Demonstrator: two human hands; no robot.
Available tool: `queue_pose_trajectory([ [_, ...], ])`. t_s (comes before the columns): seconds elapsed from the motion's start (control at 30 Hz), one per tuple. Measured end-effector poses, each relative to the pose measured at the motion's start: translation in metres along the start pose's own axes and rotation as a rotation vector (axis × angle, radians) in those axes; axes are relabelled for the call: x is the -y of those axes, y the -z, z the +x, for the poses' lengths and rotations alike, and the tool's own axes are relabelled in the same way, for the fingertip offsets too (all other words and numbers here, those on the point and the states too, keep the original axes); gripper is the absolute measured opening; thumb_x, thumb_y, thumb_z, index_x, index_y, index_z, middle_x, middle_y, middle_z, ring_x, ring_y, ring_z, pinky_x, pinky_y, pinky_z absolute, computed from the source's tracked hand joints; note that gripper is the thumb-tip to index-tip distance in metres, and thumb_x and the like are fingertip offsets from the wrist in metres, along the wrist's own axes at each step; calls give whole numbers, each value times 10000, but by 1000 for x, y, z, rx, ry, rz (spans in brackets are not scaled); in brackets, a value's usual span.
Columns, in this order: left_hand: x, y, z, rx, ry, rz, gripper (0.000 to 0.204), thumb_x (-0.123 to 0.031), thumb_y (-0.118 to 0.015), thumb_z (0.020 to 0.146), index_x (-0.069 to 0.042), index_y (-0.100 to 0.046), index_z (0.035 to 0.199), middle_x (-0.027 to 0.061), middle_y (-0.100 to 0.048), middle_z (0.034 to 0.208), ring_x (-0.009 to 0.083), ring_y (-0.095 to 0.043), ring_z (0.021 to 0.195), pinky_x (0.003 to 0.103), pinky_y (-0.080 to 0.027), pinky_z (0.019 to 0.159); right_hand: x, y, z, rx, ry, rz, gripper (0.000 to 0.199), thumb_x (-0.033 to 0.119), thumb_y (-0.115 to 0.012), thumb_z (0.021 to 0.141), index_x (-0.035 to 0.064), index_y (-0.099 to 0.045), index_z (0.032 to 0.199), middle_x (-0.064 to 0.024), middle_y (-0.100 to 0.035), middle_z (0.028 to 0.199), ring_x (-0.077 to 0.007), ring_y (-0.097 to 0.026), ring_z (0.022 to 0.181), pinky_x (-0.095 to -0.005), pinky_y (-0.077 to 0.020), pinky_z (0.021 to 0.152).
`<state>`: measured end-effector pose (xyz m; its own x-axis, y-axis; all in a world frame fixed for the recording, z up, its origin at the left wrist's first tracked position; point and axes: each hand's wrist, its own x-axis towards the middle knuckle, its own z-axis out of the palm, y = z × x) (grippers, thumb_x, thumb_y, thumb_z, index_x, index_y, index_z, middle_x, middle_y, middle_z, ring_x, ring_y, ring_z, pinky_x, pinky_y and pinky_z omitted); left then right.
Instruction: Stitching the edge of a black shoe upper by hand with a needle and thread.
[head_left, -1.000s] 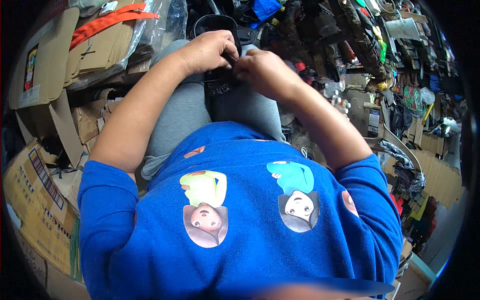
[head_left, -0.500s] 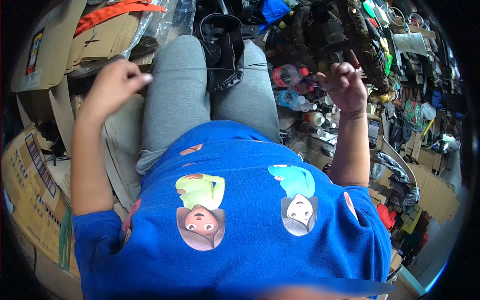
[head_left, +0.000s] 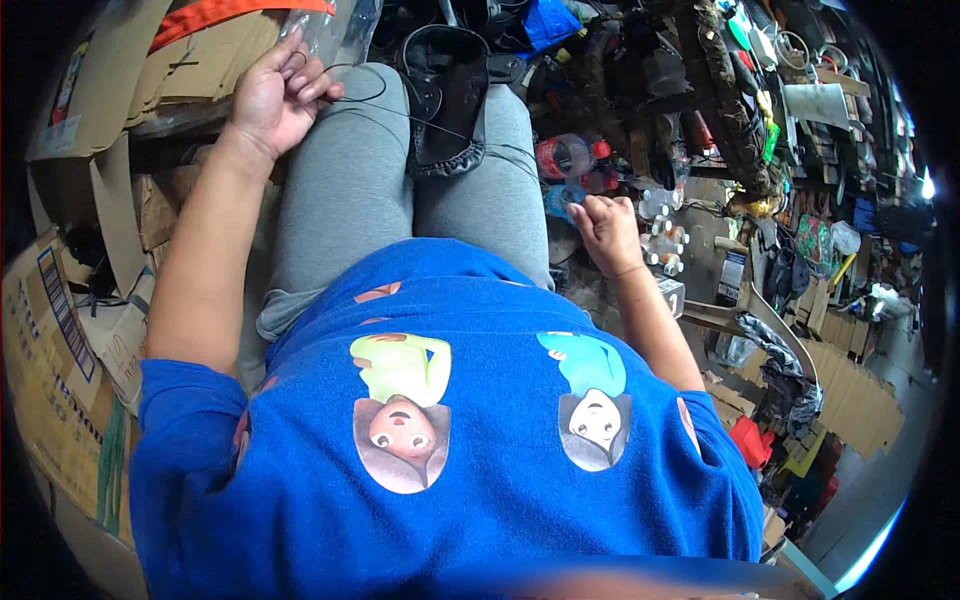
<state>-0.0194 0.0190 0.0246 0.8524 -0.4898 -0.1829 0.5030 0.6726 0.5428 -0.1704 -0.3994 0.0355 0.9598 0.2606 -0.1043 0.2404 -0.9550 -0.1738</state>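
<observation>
Between the knees of the seated person, whose grey trousers (head_left: 355,175) make the only support, I see a black shoe-like piece (head_left: 458,112), its hollow end turned away from the body and its gathered edge toward the belly, partly upon the right thigh. From it, a dark thread (head_left: 384,85) goes across the left thigh and makes a loose loop near the left hand (head_left: 283,95). This hand is raised beside the left knee, palm upward, and its grip is half curled around the thread. The right hand (head_left: 608,228) is to the right of the thigh, in front of some plastic bottles (head_left: 568,157), with its grip folded closely; whether it has a thread end inside, I cannot tell. Neither hand touches the black piece. By its look, I judge this piece light and soft, with the gathered edge quite flexible and the hollow end somewhat stiffer, so that firm side wall seems the better place to hold. The thread is thin, probably slippery and easy to tangle, so it is better pinched close to the fingertips.
</observation>
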Motion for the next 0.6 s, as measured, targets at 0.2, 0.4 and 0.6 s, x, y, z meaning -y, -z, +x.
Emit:
queue_pose_trajectory([
  [0.2,-39,9,-11,-441,-113,1015,445,-411,-468,968,-1,-637,1006,124,-664,997,147,-633,869,293,-488,820,-28,-4,-9,-9,-679,1610,515,443,-406,982,118,-416,1382,-2,-554,992,-93,-543,817,-279,-415,759],
  [0.4,31,-69,17,68,-562,1703,340,-279,-659,837,-88,-638,1117,116,-563,1248,249,-500,1204,360,-373,1028,17,48,68,-191,-93,710,388,317,-649,868,41,-626,1139,-81,-612,1006,-213,-594,940,-331,-459,836],
  [0.6,75,-71,58,227,-377,1651,401,-290,-720,755,-62,-554,1040,133,-555,1079,299,-537,1066,363,-427,919,80,61,124,226,305,384,315,333,-636,852,23,-660,900,-168,-617,804,-308,-615,792,-374,-478,691],
])
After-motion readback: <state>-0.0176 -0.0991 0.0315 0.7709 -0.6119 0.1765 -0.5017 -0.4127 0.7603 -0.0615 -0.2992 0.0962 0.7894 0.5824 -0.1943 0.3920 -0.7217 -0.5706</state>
